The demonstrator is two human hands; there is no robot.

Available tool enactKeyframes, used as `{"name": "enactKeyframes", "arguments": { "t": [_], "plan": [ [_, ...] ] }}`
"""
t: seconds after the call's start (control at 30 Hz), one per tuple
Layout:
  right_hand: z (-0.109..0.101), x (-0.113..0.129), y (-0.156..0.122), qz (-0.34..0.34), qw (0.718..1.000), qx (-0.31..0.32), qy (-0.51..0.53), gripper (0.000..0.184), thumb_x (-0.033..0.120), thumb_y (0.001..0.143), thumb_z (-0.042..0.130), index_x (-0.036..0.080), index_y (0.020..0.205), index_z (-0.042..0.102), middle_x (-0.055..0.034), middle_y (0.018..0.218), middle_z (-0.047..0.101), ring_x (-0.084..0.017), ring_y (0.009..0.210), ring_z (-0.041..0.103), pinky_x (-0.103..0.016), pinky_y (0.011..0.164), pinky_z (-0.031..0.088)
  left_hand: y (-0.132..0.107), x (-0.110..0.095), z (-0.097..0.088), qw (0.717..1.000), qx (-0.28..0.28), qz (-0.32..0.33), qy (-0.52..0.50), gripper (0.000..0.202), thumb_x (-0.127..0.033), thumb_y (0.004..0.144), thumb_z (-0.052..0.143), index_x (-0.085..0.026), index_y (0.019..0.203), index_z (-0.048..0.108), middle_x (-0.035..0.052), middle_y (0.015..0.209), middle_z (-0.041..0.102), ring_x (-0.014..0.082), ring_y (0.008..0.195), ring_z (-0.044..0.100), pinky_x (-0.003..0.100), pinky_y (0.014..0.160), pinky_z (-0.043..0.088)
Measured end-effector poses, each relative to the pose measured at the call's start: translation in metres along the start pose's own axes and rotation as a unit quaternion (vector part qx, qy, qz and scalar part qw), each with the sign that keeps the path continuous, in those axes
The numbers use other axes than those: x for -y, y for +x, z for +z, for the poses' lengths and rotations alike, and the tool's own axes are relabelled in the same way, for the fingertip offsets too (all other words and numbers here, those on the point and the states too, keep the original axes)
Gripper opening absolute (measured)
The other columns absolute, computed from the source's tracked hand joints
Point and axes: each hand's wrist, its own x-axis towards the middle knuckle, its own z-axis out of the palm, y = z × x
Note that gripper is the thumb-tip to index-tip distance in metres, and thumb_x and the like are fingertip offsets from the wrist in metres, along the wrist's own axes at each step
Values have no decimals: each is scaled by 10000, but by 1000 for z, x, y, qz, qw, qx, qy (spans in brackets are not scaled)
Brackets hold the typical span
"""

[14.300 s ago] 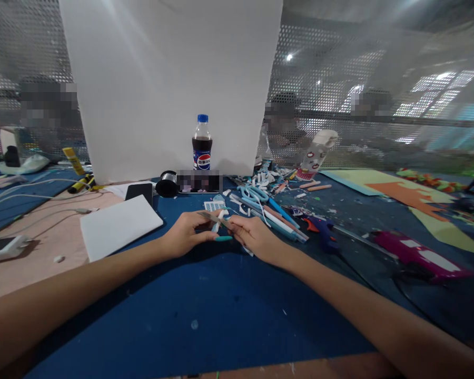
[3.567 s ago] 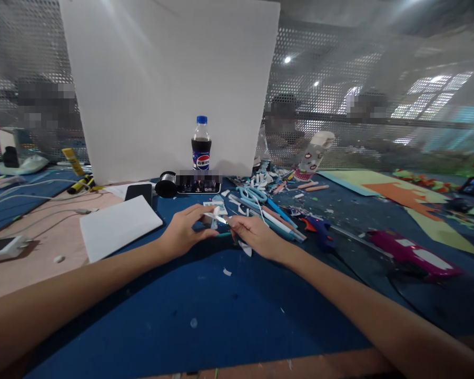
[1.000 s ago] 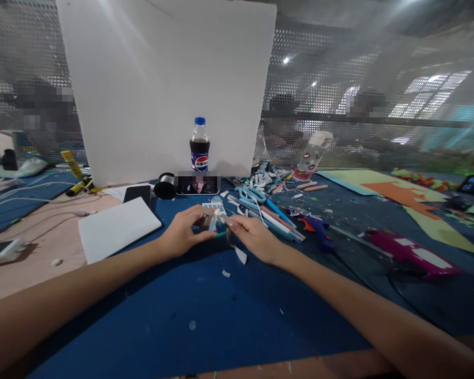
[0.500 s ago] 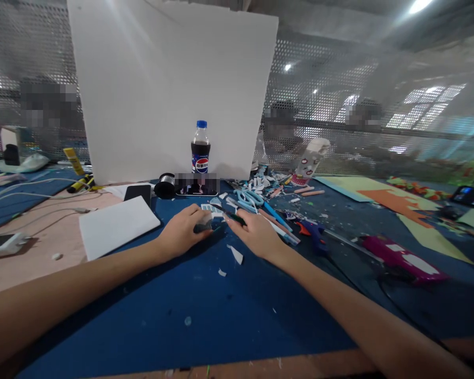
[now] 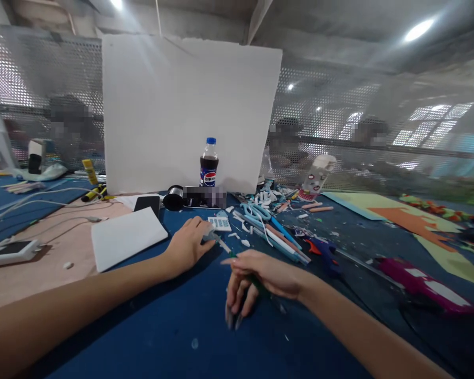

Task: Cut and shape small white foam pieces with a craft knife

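Observation:
My left hand rests on the blue mat with its fingers curled over a small pale scrap. My right hand is nearer to me and slightly blurred. It is closed on a craft knife with a green handle, whose blade points up and left toward the left hand's fingertips. The lower fingers of the right hand hang down and touch the mat. A small white-and-blue cut piece lies just beyond the left hand.
A white foam board stands at the back, with a cola bottle, a phone and a wire spool before it. A white sheet lies left. Scissors, pens, a glue gun and coloured paper lie right.
My right hand has drawn back toward me and dropped onto the mat with the knife. The left hand has lowered its piece to the mat. The view has tilted upward.

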Motion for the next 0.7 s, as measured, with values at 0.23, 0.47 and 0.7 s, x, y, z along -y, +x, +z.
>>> {"name": "enactKeyframes", "arguments": {
  "t": [0.23, 0.47, 0.7],
  "plan": [
    [-26, -18, 25, -179, 956, -161, 168, 262, 319, 863, 428, 153, 671, 492, -180, 1022, 637, -223, 924, 623, -405, 848, 463, 3, 11, 1, 1000, -24, -12, 4, 206, -242, 825, 514, -161, 1014, 527, 84, 976, 521, 253, 937, 509, 391, 784, 450],
    [-43, -20, 50, -230, 920, -258, 182, 173, 248, 852, 446, 125, 833, 566, -160, 949, 655, -212, 899, 626, -384, 873, 462, 5, 10, -1, 999, -33, -17, -30, 241, -278, 778, 585, -172, 990, 541, 66, 923, 579, 248, 880, 525, 378, 739, 452],
    [-49, -23, 46, -253, 932, -235, 106, 297, 385, 810, 494, 134, 671, 571, -94, 681, 639, -175, 621, 620, -336, 655, 517, 4, 5, -5, 1000, -2, -5, -27, 291, -242, 744, 641, -159, 1001, 533, 62, 929, 591, 250, 895, 521, 373, 749, 445]
  ]
}}
